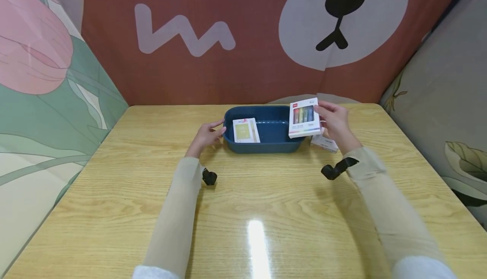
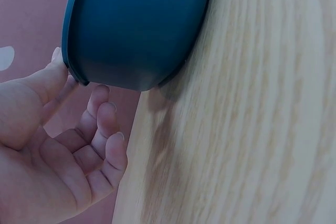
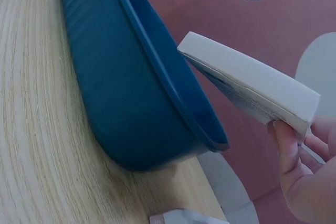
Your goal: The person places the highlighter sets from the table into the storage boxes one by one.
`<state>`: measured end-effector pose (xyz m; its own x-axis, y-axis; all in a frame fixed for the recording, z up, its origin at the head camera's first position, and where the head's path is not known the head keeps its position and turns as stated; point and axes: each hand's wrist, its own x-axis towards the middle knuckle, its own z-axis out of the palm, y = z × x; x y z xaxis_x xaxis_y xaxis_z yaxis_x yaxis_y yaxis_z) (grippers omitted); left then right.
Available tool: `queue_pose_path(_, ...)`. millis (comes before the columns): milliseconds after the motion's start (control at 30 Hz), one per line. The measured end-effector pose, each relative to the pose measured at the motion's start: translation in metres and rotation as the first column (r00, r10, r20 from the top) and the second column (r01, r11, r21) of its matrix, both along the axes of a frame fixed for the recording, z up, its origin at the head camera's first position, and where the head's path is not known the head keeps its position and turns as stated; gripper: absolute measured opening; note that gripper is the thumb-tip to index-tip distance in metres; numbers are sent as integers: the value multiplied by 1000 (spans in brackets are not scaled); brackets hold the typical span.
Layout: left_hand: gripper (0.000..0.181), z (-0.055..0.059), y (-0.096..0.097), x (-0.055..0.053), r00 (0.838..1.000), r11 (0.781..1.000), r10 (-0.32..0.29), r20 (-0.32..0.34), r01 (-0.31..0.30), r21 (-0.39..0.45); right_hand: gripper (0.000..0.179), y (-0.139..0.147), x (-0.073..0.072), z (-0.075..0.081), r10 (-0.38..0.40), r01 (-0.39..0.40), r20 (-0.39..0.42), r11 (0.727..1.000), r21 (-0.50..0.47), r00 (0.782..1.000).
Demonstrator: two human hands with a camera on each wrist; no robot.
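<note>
A dark blue plastic basin (image 1: pixel 266 148) stands on the table, with a white box with a yellow-green panel (image 1: pixel 246 130) lying inside at its left end. At the basin's left rim my left hand (image 1: pixel 207 136) pinches the edge with thumb and index finger; its other fingers (image 2: pixel 107 119) curl loosely below, off the basin. My right hand (image 1: pixel 335 120) grips the right edge of a white box of coloured markers (image 1: pixel 304 118). That box is tilted over the basin's right end, its windowed front facing the head camera. In the right wrist view its white side (image 3: pixel 252 77) shows above the rim.
Another white box (image 1: pixel 324 141) lies on the table just right of the basin, partly hidden by the right hand and the marker box. The wooden table (image 1: pixel 243 194) ends at a brown printed backdrop (image 1: pixel 205 76). Patterned cloths hang at both sides.
</note>
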<state>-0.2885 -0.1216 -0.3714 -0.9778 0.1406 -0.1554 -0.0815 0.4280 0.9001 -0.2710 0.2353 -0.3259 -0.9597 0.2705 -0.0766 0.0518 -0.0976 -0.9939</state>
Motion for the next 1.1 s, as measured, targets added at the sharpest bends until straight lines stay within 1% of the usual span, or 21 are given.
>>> queue_pose_path(100,43,0,0,0,1000,1000,0,4,0,4,43,-5,-5,0,-18,17,19,999,52,1000)
queue_pose_path(233,43,1,0,-1,1000,1000,2,10,-2,8,41,-11,-11,0,-55,53,21,992,115,998)
queue_pose_path(333,43,1,0,-1,1000,1000,4,11,-4,9,38,-15,-14,-2,-72,70,4,979,192,997)
queue_pose_path(433,43,2,0,-1,1000,1000,5,10,-5,9,36,-17,-17,-6,-73,72,-4,960,272,997)
queue_pose_path(533,43,2,0,-1,1000,1000,9,14,-9,15,35,-18,-20,-9,-58,55,0,947,316,998)
queue_pose_path(800,42,1,1,-1,1000,1000,13,5,-13,9,33,-25,-22,-15,-25,18,14,923,385,1000)
queue_pose_path(967,42,0,0,-2,1000,1000,12,-6,-12,-2,33,-30,-21,-17,6,-26,47,895,445,999)
queue_pose_path(1100,43,-1,0,-2,1000,1000,5,-12,-5,-5,31,-34,-21,-19,25,-45,49,868,494,999)
